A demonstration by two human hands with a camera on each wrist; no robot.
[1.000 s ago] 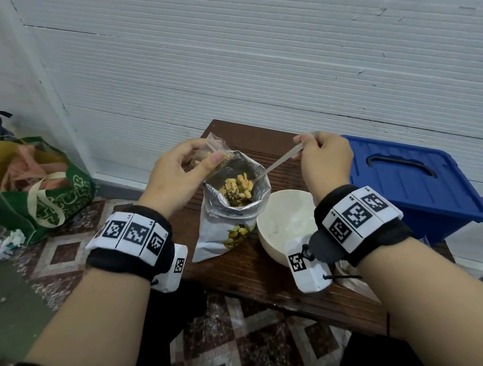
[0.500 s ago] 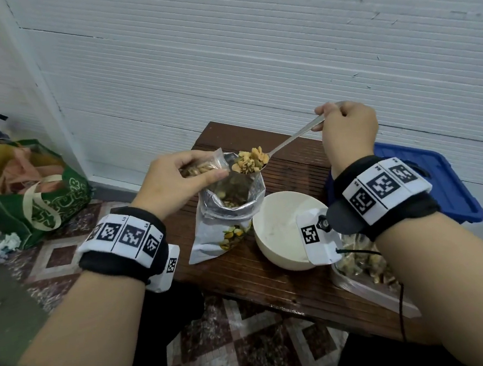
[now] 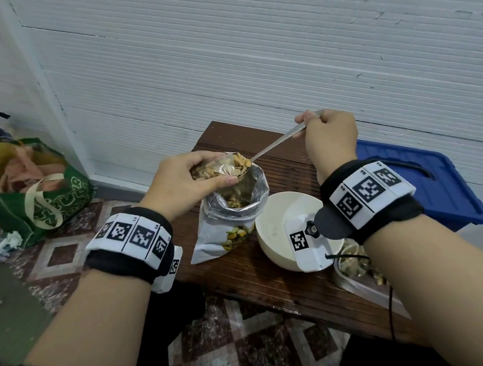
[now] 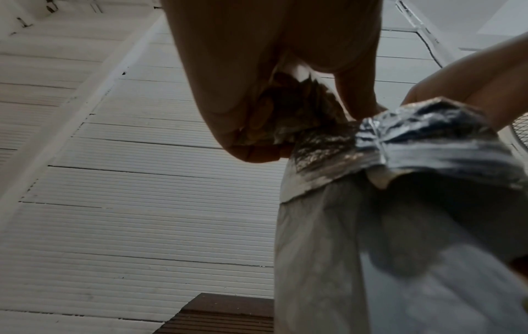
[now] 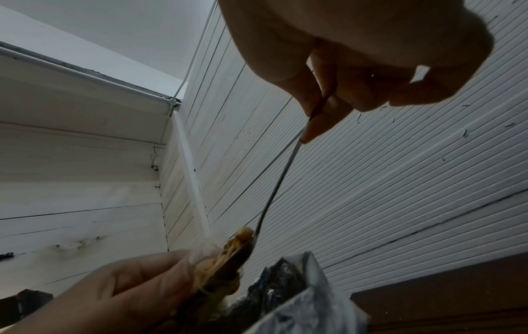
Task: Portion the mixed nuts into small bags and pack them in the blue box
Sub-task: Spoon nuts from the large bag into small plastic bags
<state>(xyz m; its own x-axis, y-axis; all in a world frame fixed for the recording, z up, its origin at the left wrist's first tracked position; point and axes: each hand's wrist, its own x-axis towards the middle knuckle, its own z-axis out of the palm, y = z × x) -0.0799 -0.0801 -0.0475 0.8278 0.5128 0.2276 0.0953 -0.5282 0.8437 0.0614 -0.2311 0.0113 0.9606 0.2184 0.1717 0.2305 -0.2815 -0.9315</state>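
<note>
My left hand [image 3: 187, 180] holds a small clear bag [image 3: 208, 170] partly filled with nuts, just above the open mouth of the large silver nut pouch [image 3: 231, 214] that stands on the wooden table [image 3: 275, 281]. My right hand [image 3: 327, 140] grips the handle of a metal spoon [image 3: 275, 144]. Its bowl, heaped with nuts [image 3: 239, 165], is at the small bag's opening. In the left wrist view my fingers [image 4: 257, 90] curl round the small bag [image 4: 288, 113] beside the pouch [image 4: 400, 203]. The right wrist view shows the spoon [image 5: 277, 185] slanting down to the small bag [image 5: 223, 257]. The blue box [image 3: 421, 189] sits closed at the right.
A white bowl [image 3: 281, 223] stands right of the pouch. A clear tub of nuts [image 3: 358, 271] lies at the table's near right edge, partly behind my right forearm. A green shopping bag [image 3: 30, 188] sits on the tiled floor at left. A white ribbed wall runs close behind.
The spoon came up out of the pouch loaded with nuts and moved left to the small bag's mouth. My right hand rose. My left hand stayed over the pouch.
</note>
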